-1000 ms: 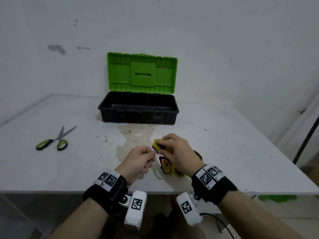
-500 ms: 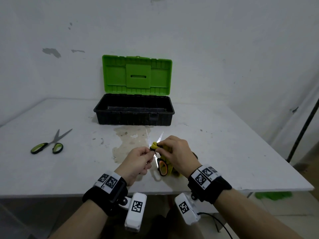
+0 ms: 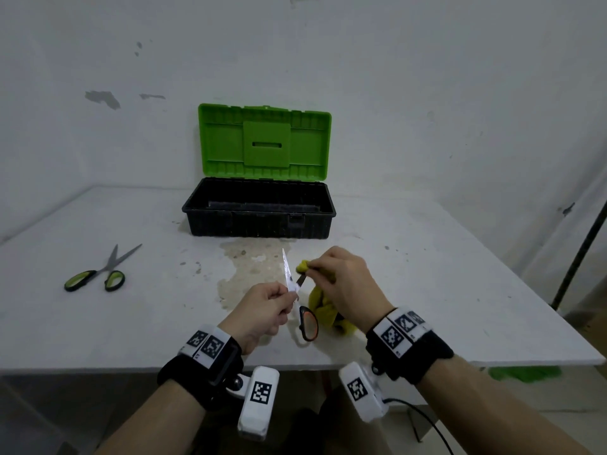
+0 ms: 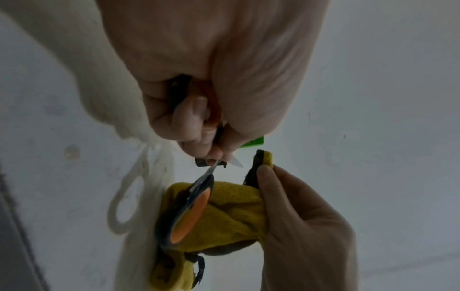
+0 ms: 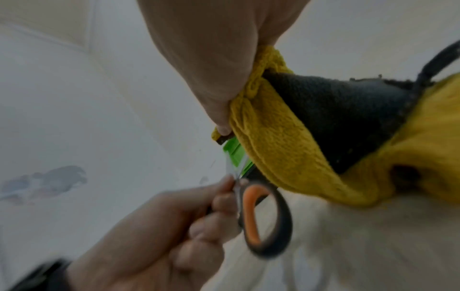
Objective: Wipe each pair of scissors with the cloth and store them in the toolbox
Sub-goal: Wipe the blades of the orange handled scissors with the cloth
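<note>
My left hand [image 3: 289, 298] grips the orange-and-black scissors [image 3: 308, 323] near the pivot, one finger loop hidden in its fingers [image 4: 196, 122]. The blades stand apart. One bare blade [image 3: 287, 270] points away from me. My right hand [image 3: 310, 269] pinches the yellow cloth [image 3: 323, 307] round the other blade near its tip. The rest of the cloth [image 5: 286, 137] hangs under the palm, beside the free orange loop [image 5: 268, 216]. Green-handled scissors [image 3: 98, 274] lie on the table at the left. The black toolbox [image 3: 259, 224] stands behind with its green lid [image 3: 262, 139] up.
The white table [image 3: 443, 290] has a brownish stain [image 3: 249, 264] between my hands and the toolbox. A dark pole [image 3: 578, 254] leans at the right past the table's edge. A white wall stands close behind the toolbox.
My right hand has slid the cloth away from the pivot toward the blade tip. The blades have come apart, and one blade now shows bare. The left hand keeps its grip.
</note>
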{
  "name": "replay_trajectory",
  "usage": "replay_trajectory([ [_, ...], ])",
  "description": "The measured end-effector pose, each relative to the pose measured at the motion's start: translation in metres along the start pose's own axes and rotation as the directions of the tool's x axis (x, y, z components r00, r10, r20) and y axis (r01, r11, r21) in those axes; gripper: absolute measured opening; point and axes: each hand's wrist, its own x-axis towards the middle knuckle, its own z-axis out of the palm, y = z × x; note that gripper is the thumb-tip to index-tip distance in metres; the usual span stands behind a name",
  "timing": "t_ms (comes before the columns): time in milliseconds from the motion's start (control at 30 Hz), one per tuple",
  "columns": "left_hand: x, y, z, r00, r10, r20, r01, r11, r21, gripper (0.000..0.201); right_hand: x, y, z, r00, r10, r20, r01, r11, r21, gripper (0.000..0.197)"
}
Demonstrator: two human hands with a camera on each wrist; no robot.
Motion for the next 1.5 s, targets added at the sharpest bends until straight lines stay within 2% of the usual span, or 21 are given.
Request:
replay_trajectory([
  [100, 0.000, 0.003, 0.001, 1.000, 0.019, 0.013, -0.019, 1.000, 0.024, 0.019, -0.011, -0.006, 0.011, 0.994, -0.034, 0.104, 0.040, 0.998, -0.048, 0.017],
  [167, -0.001, 0.003, 0.001, 1.000, 0.027, 0.016, -0.028, 0.998, 0.049, 0.022, -0.007, 0.000, 0.011, 0.996, 0.006, 0.085, -0.002, 0.999, -0.045, 0.018],
  [300, -0.001, -0.001, -0.002, 1.000, 0.008, -0.008, -0.007, 0.998, 0.057, 0.024, 0.011, 0.016, -0.002, 0.986, 0.166, 0.031, -0.164, 0.985, -0.059, 0.019],
  [400, 0.000, -0.001, -0.003, 0.999, 0.004, -0.047, 0.000, 0.996, 0.086, 0.020, 0.014, 0.012, -0.008, 0.986, 0.166, -0.033, -0.167, 0.984, -0.053, 0.019],
  [467, 0.001, 0.000, -0.004, 0.998, 0.031, -0.063, -0.023, 0.992, 0.120, 0.017, 0.010, 0.000, -0.006, 0.993, 0.120, 0.015, -0.119, 0.992, -0.047, 0.019],
  [600, 0.000, 0.003, -0.003, 0.991, 0.131, -0.040, -0.115, 0.952, 0.283, 0.021, 0.004, -0.009, 0.006, 0.976, 0.089, 0.197, -0.068, 0.992, -0.110, 0.021],
  [700, -0.003, 0.005, -0.004, 0.985, 0.169, -0.034, -0.145, 0.920, 0.364, 0.025, 0.010, -0.003, 0.004, 0.970, 0.136, 0.201, -0.101, 0.979, -0.177, 0.024],
  [800, -0.002, 0.004, -0.007, 0.991, 0.123, -0.047, -0.103, 0.947, 0.304, 0.024, 0.022, 0.009, -0.007, 0.971, 0.216, 0.099, -0.193, 0.961, -0.199, 0.025],
  [867, -0.002, 0.004, -0.009, 0.998, 0.052, -0.044, -0.043, 0.979, 0.198, 0.022, 0.021, 0.011, -0.013, 0.980, 0.200, 0.007, -0.197, 0.969, -0.147, 0.022],
  [933, -0.001, 0.005, -0.011, 1.000, -0.002, -0.013, 0.003, 0.998, 0.068, 0.019, 0.011, 0.003, -0.014, 0.993, 0.117, -0.014, -0.117, 0.990, -0.076, 0.018],
  [1000, 0.000, 0.006, -0.012, 0.999, -0.022, 0.039, 0.023, 1.000, -0.020, 0.014, -0.002, -0.010, -0.008, 0.999, 0.010, 0.034, -0.009, 0.999, -0.031, 0.017],
  [1100, 0.000, 0.008, -0.010, 0.994, -0.037, 0.106, 0.046, 0.996, -0.079, 0.011, -0.012, -0.012, 0.007, 0.991, -0.087, 0.104, 0.096, 0.992, -0.081, 0.018],
  [1233, -0.001, 0.007, -0.011, 0.991, -0.024, 0.130, 0.033, 0.998, -0.063, 0.019, -0.008, 0.002, 0.007, 0.998, -0.034, 0.054, 0.038, 0.995, -0.089, 0.018],
  [1367, -0.003, 0.002, -0.012, 0.987, -0.065, 0.146, 0.074, 0.996, -0.055, 0.015, 0.008, 0.021, -0.008, 0.987, 0.151, -0.046, -0.153, 0.987, -0.046, 0.017],
  [1433, -0.003, 0.002, -0.013, 0.984, -0.087, 0.154, 0.096, 0.994, -0.052, 0.014, 0.010, 0.024, -0.015, 0.982, 0.165, -0.096, -0.169, 0.985, -0.030, 0.015],
  [1500, -0.003, 0.003, -0.015, 0.985, -0.100, 0.138, 0.106, 0.994, -0.038, 0.011, 0.008, 0.019, -0.021, 0.988, 0.117, -0.105, -0.120, 0.993, -0.020, 0.014],
])
